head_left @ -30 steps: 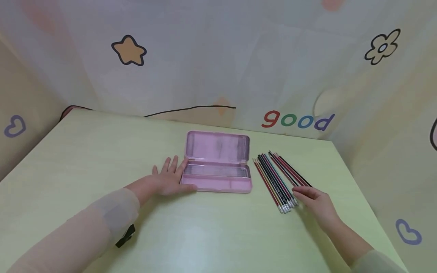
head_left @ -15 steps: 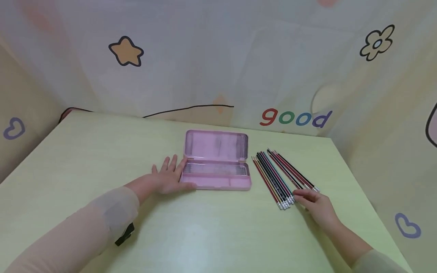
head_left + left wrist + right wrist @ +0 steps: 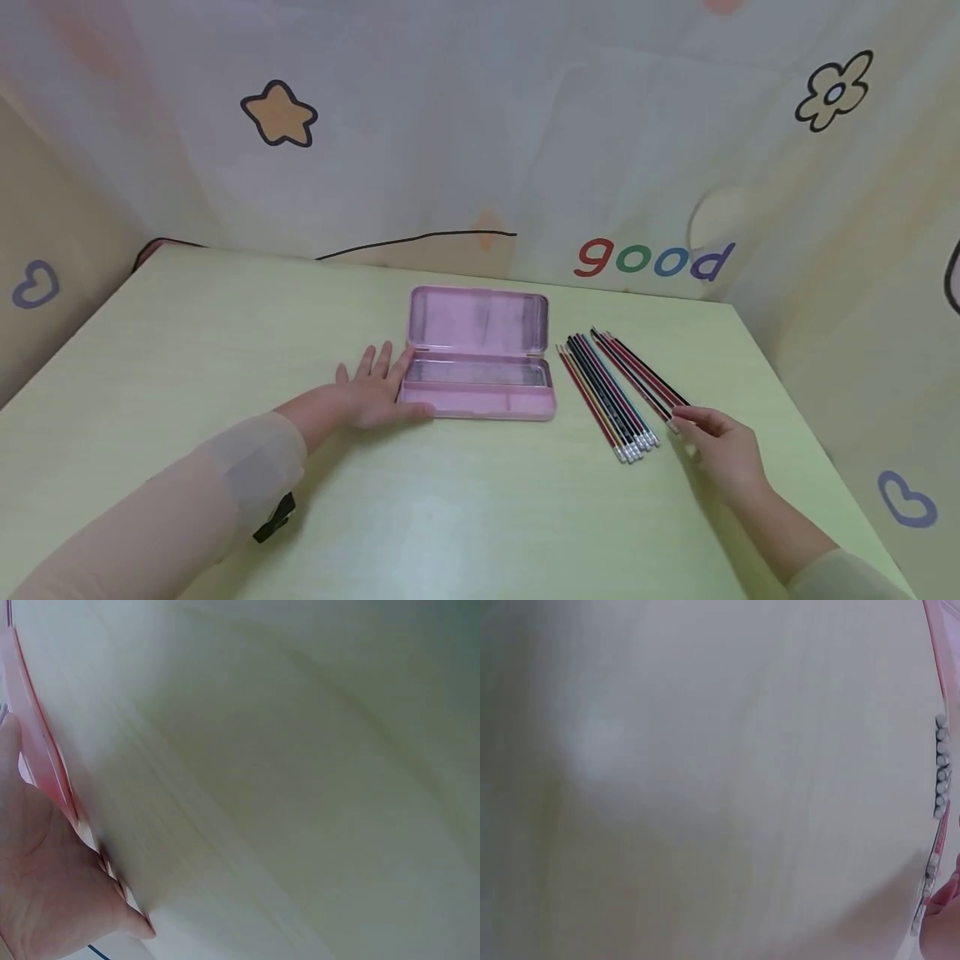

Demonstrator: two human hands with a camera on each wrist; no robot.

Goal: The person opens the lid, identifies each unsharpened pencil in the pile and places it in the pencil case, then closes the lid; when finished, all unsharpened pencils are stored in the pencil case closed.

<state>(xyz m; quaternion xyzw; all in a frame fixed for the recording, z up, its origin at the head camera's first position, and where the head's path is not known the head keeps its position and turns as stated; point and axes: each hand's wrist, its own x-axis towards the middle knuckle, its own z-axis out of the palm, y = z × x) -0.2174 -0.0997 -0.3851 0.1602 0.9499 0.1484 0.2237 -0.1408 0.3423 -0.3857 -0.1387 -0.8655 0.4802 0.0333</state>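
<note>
A pink pencil case (image 3: 480, 402) lies opened on the table, its lid (image 3: 480, 321) laid back; no pencils show inside. The left hand (image 3: 371, 400), fingers spread and straight, rests against the case's left side, thumb along the front edge. In the left wrist view, its palm shows beside the pink edge. To the right lies a larger bunch of pencils (image 3: 607, 400) with white eraser ends toward the person. Beside them is a smaller group of red and black pencils (image 3: 637, 375). The right hand (image 3: 723, 446) has thumb and forefinger at their eraser ends; whether it pinches one is hidden.
The pale table (image 3: 450, 508) meets printed cloth walls at the back and right. A black strap (image 3: 275, 518) hangs under the left sleeve. In the right wrist view, a row of pencil ends (image 3: 941, 769) shows near the case's pink edge.
The right hand has shifted right, from between the two pencil groups to the eraser ends of the smaller group. The left hand stays against the case.
</note>
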